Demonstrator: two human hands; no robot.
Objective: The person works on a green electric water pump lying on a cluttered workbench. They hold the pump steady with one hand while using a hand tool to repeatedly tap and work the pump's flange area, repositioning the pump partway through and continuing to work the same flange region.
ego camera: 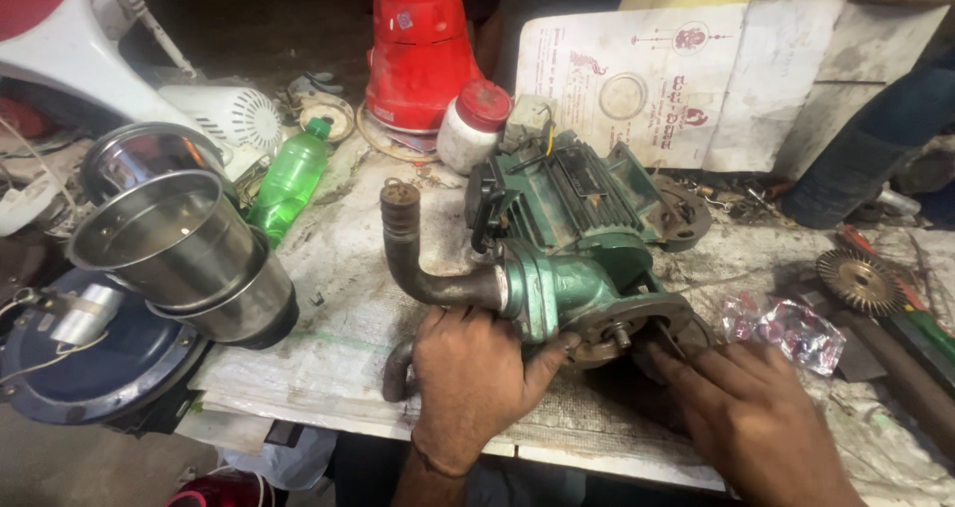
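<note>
Lower centre: the left hand [470, 378] rests palm-down on the bench [328, 298], fingers together and thumb out against the rim of the pump's round end flange [637, 330]; it clamps nothing. Lower right: the right hand [741, 407] has its fingers pinched on a thin dark tool [668, 340] whose tip meets the flange beside the short shaft.

Centre: the green motor pump [572, 233] lies on the paper-covered bench, its rusty curved pipe [418, 258] rising at left. The left hand hides the pipe's lower run.

Right of the pump: a crumpled clear wrapper [791, 330], a toothed brass disc [860, 281] and a dark round bar [900, 368].

Left edge: 2 stacked steel mixer jars [189, 258] lie tilted over a dark round base [99, 363].

Beyond: a green plastic bottle [288, 184], a white jar with red lid [476, 124], a red appliance base [420, 54] and a white fan housing [224, 114]. Upper right: printed white card sheets [696, 79] lean behind the pump.
</note>
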